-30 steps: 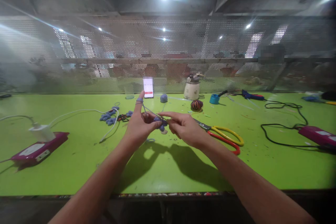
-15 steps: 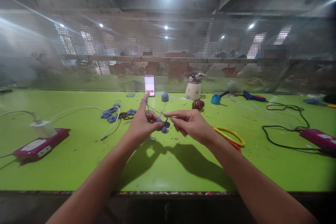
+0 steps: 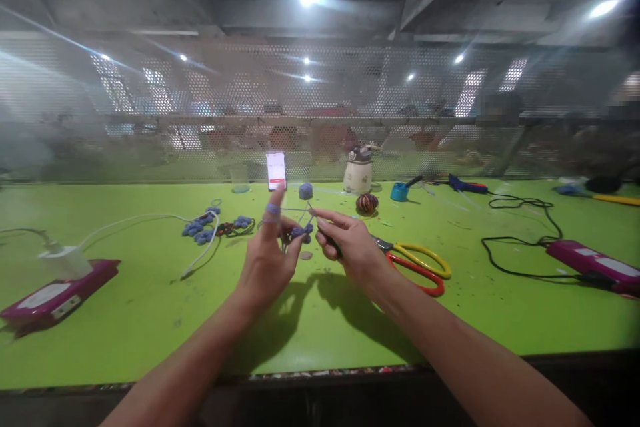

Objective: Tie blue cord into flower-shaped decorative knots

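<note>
My left hand [image 3: 264, 260] pinches a small blue-purple crocheted piece [image 3: 301, 231] between thumb and fingers. Its index finger points up, with blue yarn [image 3: 273, 208] wound round it. From that finger a strand stretches across to my right hand [image 3: 353, 240], which is closed on a thin crochet hook [image 3: 313, 213]; most of the hook is hidden in the fingers. The hook's end is close above the crocheted piece, among the strands. Behind the hands sits a blue yarn ball [image 3: 305, 191]. More blue crocheted pieces [image 3: 203, 227] lie to the left.
Scissors with yellow and red handles [image 3: 423, 260] lie beside my right forearm. Further back stand a phone [image 3: 276, 170], a pale jug [image 3: 358, 177], a dark striped yarn ball [image 3: 367, 203] and a blue pot [image 3: 399, 191]. Magenta power strips [image 3: 60, 293] with cables lie at both sides.
The view has shifted slightly, showing more of the scissors. My right hand has rolled and holds the hook more steeply. My left thumb sits lower, and the crocheted piece has turned.
</note>
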Demonstrator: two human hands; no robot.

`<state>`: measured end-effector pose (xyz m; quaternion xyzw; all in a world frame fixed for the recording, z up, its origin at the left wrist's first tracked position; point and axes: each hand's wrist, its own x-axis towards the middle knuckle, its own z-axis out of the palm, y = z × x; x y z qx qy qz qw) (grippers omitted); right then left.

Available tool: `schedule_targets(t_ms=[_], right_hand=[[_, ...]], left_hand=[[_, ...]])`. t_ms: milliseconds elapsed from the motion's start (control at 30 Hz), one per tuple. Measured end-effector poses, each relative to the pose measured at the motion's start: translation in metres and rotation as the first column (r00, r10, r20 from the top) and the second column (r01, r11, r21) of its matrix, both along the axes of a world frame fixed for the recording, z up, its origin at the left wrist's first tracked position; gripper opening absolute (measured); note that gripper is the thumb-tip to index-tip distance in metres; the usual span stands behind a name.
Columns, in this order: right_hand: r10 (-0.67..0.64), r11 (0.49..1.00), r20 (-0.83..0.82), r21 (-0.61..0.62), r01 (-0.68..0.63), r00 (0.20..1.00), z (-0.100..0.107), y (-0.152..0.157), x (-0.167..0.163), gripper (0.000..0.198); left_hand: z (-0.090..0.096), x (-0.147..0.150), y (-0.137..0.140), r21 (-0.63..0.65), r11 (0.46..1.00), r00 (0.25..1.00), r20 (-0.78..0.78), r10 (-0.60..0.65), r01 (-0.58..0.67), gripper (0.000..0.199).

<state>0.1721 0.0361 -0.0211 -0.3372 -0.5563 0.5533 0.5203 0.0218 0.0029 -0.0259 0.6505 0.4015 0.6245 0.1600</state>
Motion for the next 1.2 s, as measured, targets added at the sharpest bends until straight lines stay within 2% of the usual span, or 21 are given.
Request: schedule_targets(t_ms=[67,167,267,367,567,733,833,1000,1200], right_hand=[[0.020,1.000,-0.123,0.006,-0.020,0.992,0.000,-0.003,-0.001,0.046],[0.041,0.996,-0.141,0.082,-0.030,0.989,0.000,-0.004,0.000,0.038],[0.041,0.988,-0.061,0.154,-0.031,0.997,0.001,-0.002,0.004,0.034],[0.076,0.975,0.070,0.202,-0.089,0.995,0.008,0.001,0.013,0.033],[0.140,0.910,0.416,0.303,-0.282,0.898,0.023,0.006,0.036,0.028],[0.059,0.859,0.617,0.369,-0.354,0.785,0.027,0.004,0.041,0.029],[-0.013,0.832,0.669,0.419,-0.363,0.743,0.029,0.003,0.041,0.031],[-0.089,0.802,0.710,0.467,-0.372,0.698,0.029,0.004,0.040,0.034],[-0.117,0.806,0.739,0.460,-0.371,0.663,0.030,0.002,0.039,0.035]], left_hand=[[0.005,-0.002,0.002,-0.121,0.980,0.963,0.236,-0.129,0.160,0.097],[0.014,-0.008,0.005,-0.264,0.863,0.808,0.540,-0.238,0.430,0.111],[0.021,-0.012,0.004,-0.336,0.773,0.720,0.660,-0.214,0.538,0.106],[0.026,-0.015,0.003,-0.367,0.747,0.715,0.670,-0.201,0.554,0.095],[0.028,-0.023,0.004,-0.428,0.729,0.774,0.595,-0.218,0.534,0.095],[0.027,-0.022,0.003,-0.430,0.743,0.796,0.563,-0.223,0.513,0.090],[0.027,-0.021,0.003,-0.444,0.752,0.814,0.542,-0.207,0.487,0.090],[0.025,-0.023,0.005,-0.407,0.777,0.835,0.484,-0.263,0.481,0.097],[0.021,-0.023,0.007,-0.362,0.806,0.846,0.447,-0.289,0.467,0.101]])
